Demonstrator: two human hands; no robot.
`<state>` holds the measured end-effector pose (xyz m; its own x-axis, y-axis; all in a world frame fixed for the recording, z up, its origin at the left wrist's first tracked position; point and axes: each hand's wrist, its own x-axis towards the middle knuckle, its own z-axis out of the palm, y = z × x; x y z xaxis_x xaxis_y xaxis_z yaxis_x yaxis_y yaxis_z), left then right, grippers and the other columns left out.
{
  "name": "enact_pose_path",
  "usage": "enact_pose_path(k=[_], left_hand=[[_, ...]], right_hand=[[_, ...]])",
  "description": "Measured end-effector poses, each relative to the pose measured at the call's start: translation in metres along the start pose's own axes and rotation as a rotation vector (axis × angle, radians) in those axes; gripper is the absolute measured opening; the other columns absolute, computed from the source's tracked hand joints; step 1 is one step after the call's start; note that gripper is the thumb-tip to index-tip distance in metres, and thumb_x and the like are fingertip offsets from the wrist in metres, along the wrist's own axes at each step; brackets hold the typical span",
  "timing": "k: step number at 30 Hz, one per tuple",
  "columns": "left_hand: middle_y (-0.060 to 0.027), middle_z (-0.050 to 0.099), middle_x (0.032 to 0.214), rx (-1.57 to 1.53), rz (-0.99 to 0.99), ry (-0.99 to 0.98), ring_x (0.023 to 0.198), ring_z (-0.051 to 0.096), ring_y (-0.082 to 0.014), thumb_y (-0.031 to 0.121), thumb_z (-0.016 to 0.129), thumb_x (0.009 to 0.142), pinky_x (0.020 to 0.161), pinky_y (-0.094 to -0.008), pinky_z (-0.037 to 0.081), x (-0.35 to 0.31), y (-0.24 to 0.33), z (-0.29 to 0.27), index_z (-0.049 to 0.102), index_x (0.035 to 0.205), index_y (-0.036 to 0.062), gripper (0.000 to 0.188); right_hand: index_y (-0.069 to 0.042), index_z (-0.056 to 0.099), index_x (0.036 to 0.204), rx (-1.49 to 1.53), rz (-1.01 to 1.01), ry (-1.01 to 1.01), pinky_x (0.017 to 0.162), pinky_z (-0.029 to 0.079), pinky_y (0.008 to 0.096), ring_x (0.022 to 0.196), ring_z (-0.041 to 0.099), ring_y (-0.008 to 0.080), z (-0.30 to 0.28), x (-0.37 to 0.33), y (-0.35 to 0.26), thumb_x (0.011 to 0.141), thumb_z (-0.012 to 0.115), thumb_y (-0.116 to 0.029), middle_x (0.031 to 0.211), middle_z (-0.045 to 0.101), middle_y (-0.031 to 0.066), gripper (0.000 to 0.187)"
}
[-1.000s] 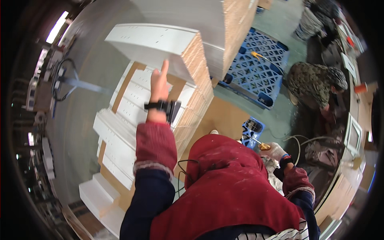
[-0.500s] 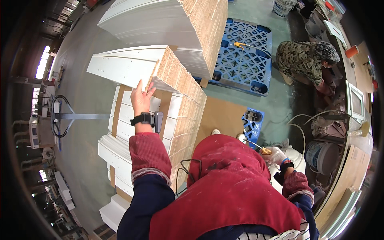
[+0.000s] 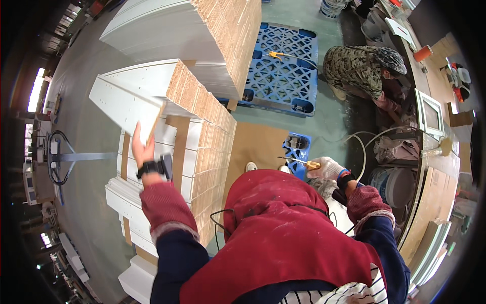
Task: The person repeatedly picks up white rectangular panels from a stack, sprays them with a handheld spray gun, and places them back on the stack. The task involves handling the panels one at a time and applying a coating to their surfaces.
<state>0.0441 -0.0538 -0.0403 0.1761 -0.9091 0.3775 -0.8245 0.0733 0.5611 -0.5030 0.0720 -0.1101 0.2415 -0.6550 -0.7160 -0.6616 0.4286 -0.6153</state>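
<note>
My bare left hand (image 3: pixel 143 150) grips the near end of a long white board (image 3: pixel 124 104), fingers at its edge. This board lies skewed across the top of a stack of white boards (image 3: pixel 195 99) with raw particleboard ends. Small dark holes dot its face. My right hand (image 3: pixel 324 168), in a white glove, is closed around a tool with a yellowish handle (image 3: pixel 313 165) and a thin metal shaft pointing left. Its exact kind cannot be made out. Lower white boards (image 3: pixel 134 197) lie stacked near my left forearm.
A taller board stack (image 3: pixel 223 35) stands beyond. A blue plastic pallet (image 3: pixel 283 66) carries a yellow air blow gun (image 3: pixel 276 54) with a hose. At right, a co-worker in camouflage (image 3: pixel 354 66) bends by a long workbench (image 3: pixel 430 187). A bucket (image 3: pixel 395 186) stands near my right arm.
The white board's near end has swung left and towards me with my left hand, now askew on the stack. My right hand has lifted the tool slightly up and left. The view has shifted right.
</note>
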Motion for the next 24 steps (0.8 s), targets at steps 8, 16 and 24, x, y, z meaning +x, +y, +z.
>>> enact_pose_path(k=[8,16,24], left_hand=[[-0.0169,0.055,0.109,-0.844,-0.894,0.241,0.096,0.058,-0.0283,0.007,0.059,0.075,0.082,-0.038,0.048,-0.181,0.127,-0.087,0.044,0.122,-0.0032,0.051],[-0.0159,0.059,0.106,-0.923,-0.969,-0.099,0.094,0.059,-0.0266,0.002,0.058,0.061,0.081,-0.0342,0.048,-0.26,0.19,-0.163,0.048,0.119,-0.0062,0.059],[-0.0081,0.06,0.1,-0.763,-0.969,-0.823,0.088,0.058,-0.0153,0.011,0.062,0.071,0.077,-0.0258,0.046,-0.228,0.192,-0.123,0.055,0.11,-0.0032,0.042]], right_hand=[[-0.005,0.061,0.101,-0.045,-0.135,0.027,0.072,0.048,0.0299,0.076,0.059,0.016,0.006,-0.024,0.014,0.072,0.071,-0.017,0.083,0.064,0.0053,0.033],[-0.002,0.06,0.105,0.079,-0.435,-0.122,0.07,0.048,0.0284,0.073,0.059,0.0166,-0.035,-0.093,-0.081,0.072,0.068,-0.009,0.084,0.063,0.0072,0.035],[-0.011,0.06,0.102,-0.421,-0.697,0.255,0.064,0.051,0.0392,0.075,0.062,0.0327,-0.045,-0.117,-0.102,0.073,0.066,-0.021,0.083,0.063,0.0137,0.032]])
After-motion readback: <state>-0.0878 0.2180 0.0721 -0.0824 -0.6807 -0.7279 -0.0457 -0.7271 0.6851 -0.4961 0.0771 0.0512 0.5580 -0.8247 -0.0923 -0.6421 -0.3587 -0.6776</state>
